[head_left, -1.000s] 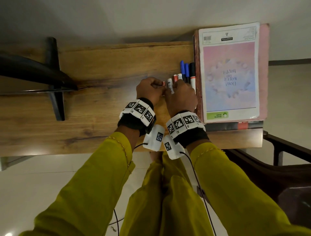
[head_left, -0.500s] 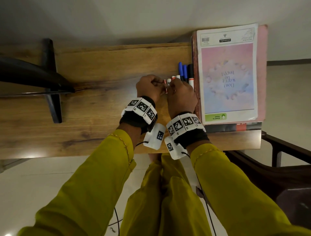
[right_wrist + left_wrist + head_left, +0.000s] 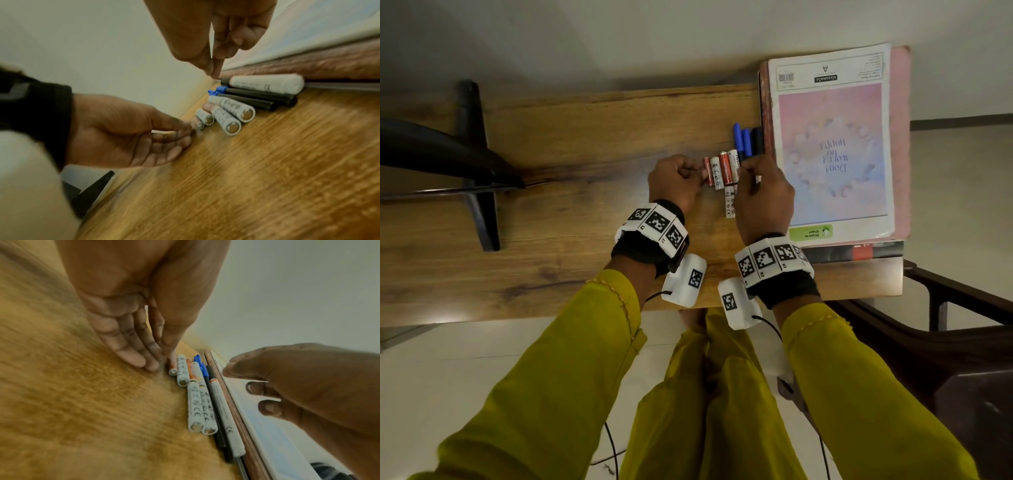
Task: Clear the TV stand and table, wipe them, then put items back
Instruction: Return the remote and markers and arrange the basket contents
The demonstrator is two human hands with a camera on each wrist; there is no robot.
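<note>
My left hand (image 3: 677, 183) rests on the brown wood-grain TV stand top (image 3: 571, 178), fingers extended and held together, their tips against the smallest red cylindrical battery (image 3: 708, 171) at the left end of the row. It pinches nothing. My right hand (image 3: 763, 195) hovers above the pens, thumb and index fingertip drawn together and pointing down; the right wrist view shows no object between them, and the remaining fingers are curled loosely. Both forearms, in yellow sleeves (image 3: 571, 377), reach forward side by side, wrists well apart.

Row of white and red cylindrical batteries (image 3: 720, 171): lying flat on the stand, side by side and touching; two more white ones (image 3: 198, 408) lie nearer me. Just beside them to the right are two blue-capped black pens (image 3: 741, 142) and a white marker with a black cap (image 3: 265, 84), all parallel, the marker against the edge of the stacked books.

Pink-and-blue covered notebook (image 3: 832, 147): on top of that stack, at the stand's right end. Black television foot (image 3: 476, 164): standing on the left part.
</note>
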